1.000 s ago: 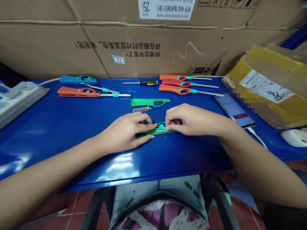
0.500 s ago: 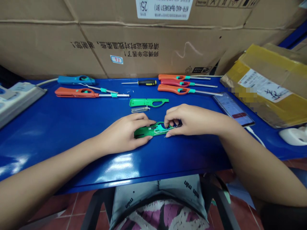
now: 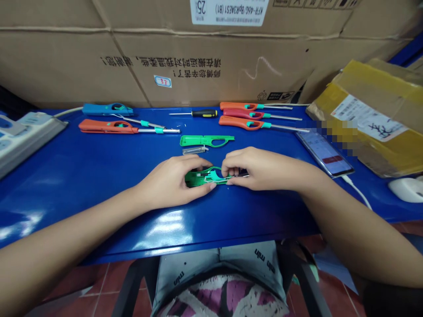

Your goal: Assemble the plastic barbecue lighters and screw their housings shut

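Note:
My left hand (image 3: 178, 181) grips a green lighter shell half (image 3: 191, 179) lying on the table, thumb at the near edge and fingers at the far edge. A teal trigger (image 3: 215, 176) with a thin pale wire sits inside the shell. At the shell's right end, my right hand (image 3: 256, 169) is closed in a pinch on the trigger assembly; its fingers hide the exact contact. Just beyond my hands lie the other green shell half (image 3: 194, 140) and a clear fuel tank (image 3: 194, 150).
A screwdriver (image 3: 203, 113) lies at the back. Orange (image 3: 109, 127) and blue (image 3: 99, 109) lighters are at left; several orange and red lighters (image 3: 244, 123) at right. A phone (image 3: 325, 152), a taped box (image 3: 370, 114) and a power strip (image 3: 29, 136) flank the blue table (image 3: 99, 176).
The teal trigger has shifted left within the green shell half, and my right hand has moved slightly left with it. My left hand keeps its hold on the shell.

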`<state>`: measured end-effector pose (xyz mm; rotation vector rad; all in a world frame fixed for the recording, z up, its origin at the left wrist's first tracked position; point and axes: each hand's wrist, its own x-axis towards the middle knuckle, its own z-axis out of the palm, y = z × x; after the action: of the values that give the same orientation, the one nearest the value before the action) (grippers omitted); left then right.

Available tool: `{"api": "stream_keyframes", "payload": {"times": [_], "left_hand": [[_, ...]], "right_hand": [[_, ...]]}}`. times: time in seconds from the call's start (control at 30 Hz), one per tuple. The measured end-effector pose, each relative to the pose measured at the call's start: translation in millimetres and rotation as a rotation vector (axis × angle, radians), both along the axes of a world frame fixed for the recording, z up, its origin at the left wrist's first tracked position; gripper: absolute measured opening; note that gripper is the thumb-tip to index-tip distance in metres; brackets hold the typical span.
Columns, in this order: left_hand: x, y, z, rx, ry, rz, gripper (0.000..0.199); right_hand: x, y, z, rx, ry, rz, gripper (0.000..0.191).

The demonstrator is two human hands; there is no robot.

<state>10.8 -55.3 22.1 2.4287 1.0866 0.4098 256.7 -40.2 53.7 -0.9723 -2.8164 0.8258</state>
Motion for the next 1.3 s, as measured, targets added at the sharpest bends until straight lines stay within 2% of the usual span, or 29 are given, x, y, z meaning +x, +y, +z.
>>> {"api": "stream_keyframes", "payload": {"times": [0.2,0.43,0.57,0.73,1.1,1.3], "left_hand": [[-1.4,1.6,-3.6,0.011,-0.042,0.014,0.033],[-1.0,-0.4,-2.7,0.036,-0.018,0.048,0.035],[-0.3,-1.3,-2.2,0.079,-0.017,-0.008,0.038],[0.1,-0.4,-1.9,0.076,-0.032,-0.115,0.028],[-1.6,0.1,-2.2,0.067,-0.049,-0.115,0.024],[-0.5,0.6,-2.8,0.055,-0.075,-0.106,0.023]], "right_hand": [[-0.5,-2.8,-2.5,0.001,0.011,-0.011,0.008],[-1.6,-3.7,-2.4,-0.01,0.009,-0.021,0.009],[-3.6,-4.9,-2.9,-0.004,0.007,-0.036,0.008],[-4.9,-5.0,-4.9,0.006,0.022,-0.043,0.01],[-4.2,-3.3,-3.8,-0.015,0.059,0.013,0.009],[-3.4,-3.1,-4.5,-0.011,0.046,-0.039,0.005]]}}
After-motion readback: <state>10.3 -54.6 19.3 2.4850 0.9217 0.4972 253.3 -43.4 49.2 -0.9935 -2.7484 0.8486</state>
